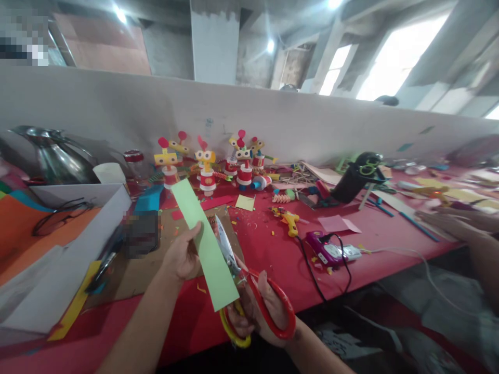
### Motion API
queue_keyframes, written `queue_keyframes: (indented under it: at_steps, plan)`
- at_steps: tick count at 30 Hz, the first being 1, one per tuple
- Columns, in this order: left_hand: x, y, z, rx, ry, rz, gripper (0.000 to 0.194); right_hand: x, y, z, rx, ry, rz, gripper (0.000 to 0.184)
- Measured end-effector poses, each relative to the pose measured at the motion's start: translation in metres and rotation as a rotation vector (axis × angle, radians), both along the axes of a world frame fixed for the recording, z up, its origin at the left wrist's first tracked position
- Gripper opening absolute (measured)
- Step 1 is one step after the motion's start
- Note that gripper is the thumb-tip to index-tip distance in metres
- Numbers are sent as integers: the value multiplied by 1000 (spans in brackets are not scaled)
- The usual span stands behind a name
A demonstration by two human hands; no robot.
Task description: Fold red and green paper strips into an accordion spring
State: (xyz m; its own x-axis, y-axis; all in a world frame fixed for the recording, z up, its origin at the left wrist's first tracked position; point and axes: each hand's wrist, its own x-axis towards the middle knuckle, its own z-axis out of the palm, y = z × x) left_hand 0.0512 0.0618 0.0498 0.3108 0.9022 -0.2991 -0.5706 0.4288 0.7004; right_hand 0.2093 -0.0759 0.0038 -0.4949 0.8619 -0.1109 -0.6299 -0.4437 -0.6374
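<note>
My left hand (182,255) pinches a long light-green paper strip (205,244) about halfway along its left edge, holding it tilted above the red table (273,259). My right hand (257,309) grips scissors (249,291) with red and yellow handles. The blades point up and are open against the strip's right edge. A brown cardboard sheet (140,275) lies under both hands.
Several small paper figures (206,166) stand at the back by the white wall. A yellow glue gun (289,222), a purple device with black cable (325,252), pink paper (338,224), a white box with spectacles (58,218) and a metal jug (54,156) are around. Another person's arm (468,228) rests at right.
</note>
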Motion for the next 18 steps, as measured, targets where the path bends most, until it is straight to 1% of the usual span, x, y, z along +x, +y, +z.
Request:
queue_keyframes:
  at_steps: [4,7,9,11,15,18]
  plan:
    - [0,1,-4,45,47,3,7,-3,-1,-2,-11,16,24,78]
    - [1,-1,-4,45,97,-11,5,-8,4,2,-38,23,8,75]
    - [2,-1,-4,56,111,-17,8,-12,8,4,-62,29,0,73]
    - [1,0,-5,63,118,4,10,-12,11,7,-68,33,-6,72]
    - [0,2,-5,40,143,66,12,-6,9,9,-33,39,27,78]
    - [0,1,-5,40,135,47,11,0,6,9,11,34,28,81]
